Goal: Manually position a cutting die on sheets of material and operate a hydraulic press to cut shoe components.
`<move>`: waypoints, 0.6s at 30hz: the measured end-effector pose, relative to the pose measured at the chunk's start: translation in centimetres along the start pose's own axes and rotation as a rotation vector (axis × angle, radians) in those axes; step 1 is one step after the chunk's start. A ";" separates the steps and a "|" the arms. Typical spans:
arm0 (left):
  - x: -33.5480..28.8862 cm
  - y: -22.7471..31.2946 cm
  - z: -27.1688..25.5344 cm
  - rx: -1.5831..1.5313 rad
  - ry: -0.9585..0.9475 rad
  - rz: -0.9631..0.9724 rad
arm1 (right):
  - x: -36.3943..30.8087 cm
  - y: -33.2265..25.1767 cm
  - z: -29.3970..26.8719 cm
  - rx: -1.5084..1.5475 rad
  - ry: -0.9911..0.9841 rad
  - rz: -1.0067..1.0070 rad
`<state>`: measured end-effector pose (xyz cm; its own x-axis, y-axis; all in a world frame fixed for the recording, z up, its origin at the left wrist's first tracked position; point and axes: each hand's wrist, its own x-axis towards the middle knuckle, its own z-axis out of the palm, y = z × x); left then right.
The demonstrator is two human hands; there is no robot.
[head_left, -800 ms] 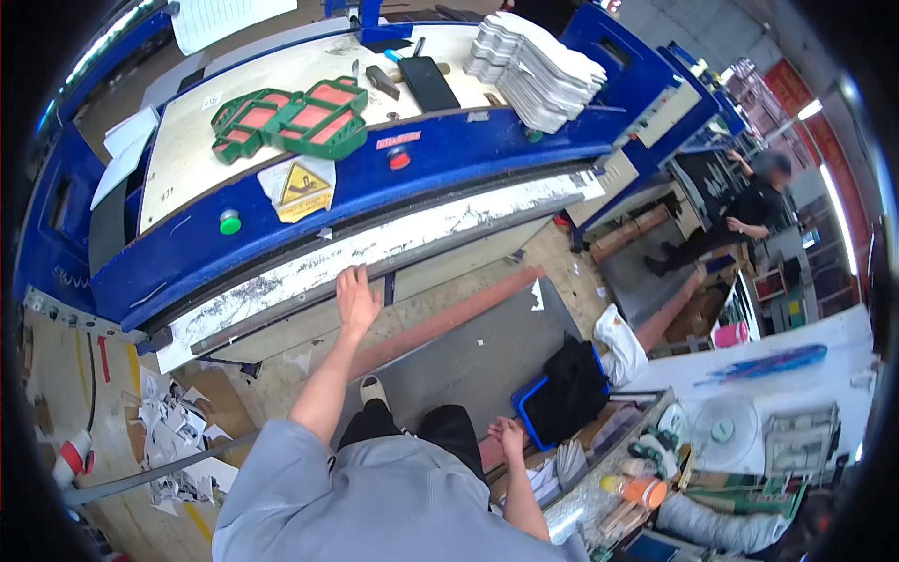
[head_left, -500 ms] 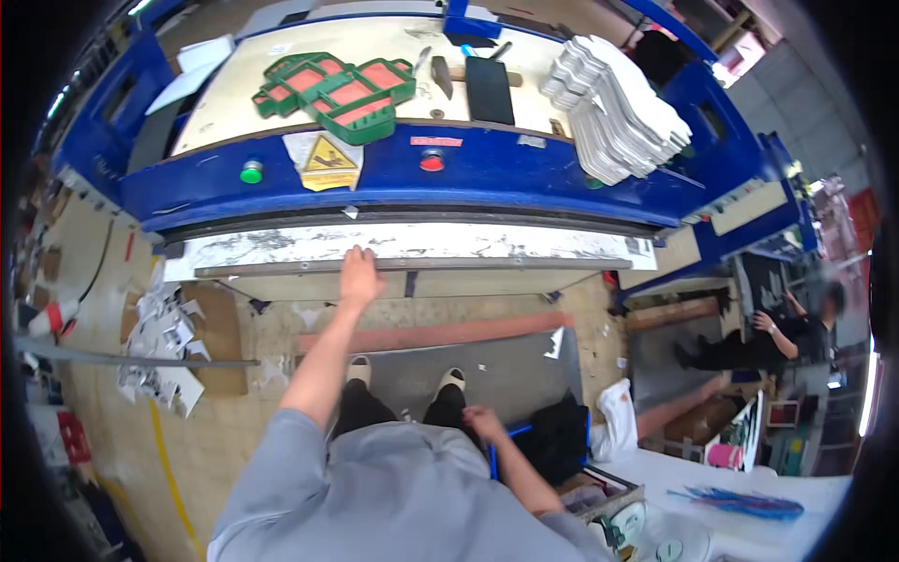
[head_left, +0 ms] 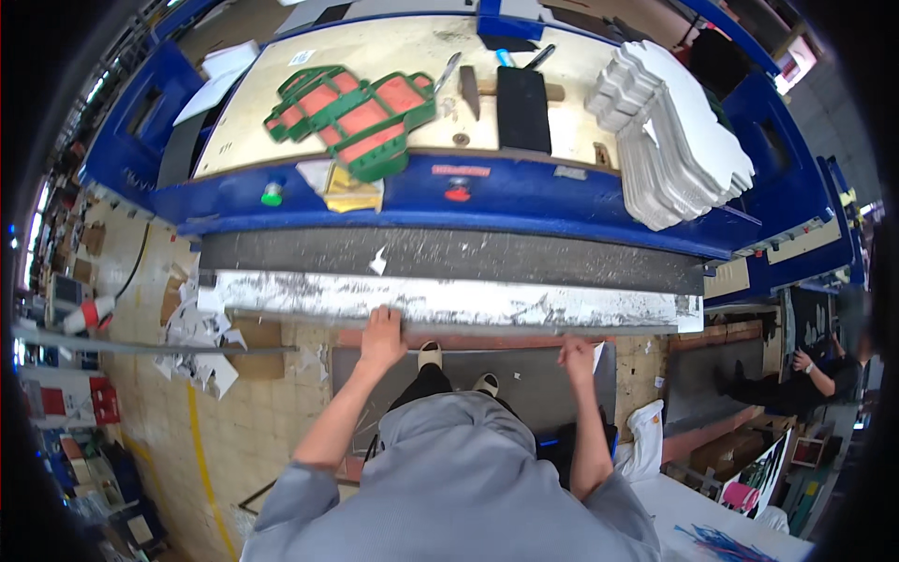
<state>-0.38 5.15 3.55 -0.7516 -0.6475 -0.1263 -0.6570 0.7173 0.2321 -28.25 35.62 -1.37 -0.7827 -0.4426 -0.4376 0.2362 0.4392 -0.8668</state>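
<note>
Along white strip [head_left: 468, 302], left hand [head_left: 382, 341]; right hand [head_left: 578, 358] curled, palm hidden.

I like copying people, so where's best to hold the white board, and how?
Probably the board's front edge, from the near side with a wide two-handed hold: it's long and narrow, and its back lies along the dark strip. The left hand touches it there.
</note>
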 end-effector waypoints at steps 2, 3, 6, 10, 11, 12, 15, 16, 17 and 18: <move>0.0 -0.9 -1.2 -0.011 -0.208 0.037 | -2.5 -1.0 2.6 0.038 -0.018 -0.011; 0.7 -1.3 -1.8 -0.023 -0.308 0.073 | -3.8 -1.9 4.3 0.070 -0.030 0.010; 5.0 -1.8 -3.8 -0.549 -0.572 -0.049 | -5.9 -3.8 7.9 0.175 -0.069 0.085; 10.2 -2.5 -3.1 -1.890 -0.293 -0.617 | -5.2 -7.1 12.3 0.384 -0.115 0.225; 11.1 -2.9 -2.2 -2.095 -0.158 -0.762 | -4.7 -7.8 13.0 0.410 -0.106 0.253; 12.0 -2.8 -1.8 -2.099 -0.126 -0.883 | -3.9 -7.7 13.1 0.466 -0.163 0.255; 11.5 -3.0 -0.7 -2.236 -0.123 -1.090 | -1.9 -10.0 13.9 0.669 -0.039 0.347; 11.5 -2.2 -1.7 -2.234 -0.154 -1.106 | -0.9 -10.4 13.9 0.664 -0.013 0.357; 11.1 -1.2 -2.9 -2.214 -0.142 -1.228 | 0.3 -10.7 13.8 0.779 0.046 0.394; 10.6 -0.7 -3.9 -2.184 -0.121 -1.355 | 1.1 -11.0 13.5 0.894 0.102 0.433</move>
<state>-7.63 -3.17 5.78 -0.2770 -0.2462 -0.9288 0.3075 -0.9385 0.1570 -23.95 19.75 4.42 -0.5622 -0.2960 -0.7722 0.8268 -0.2212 -0.5172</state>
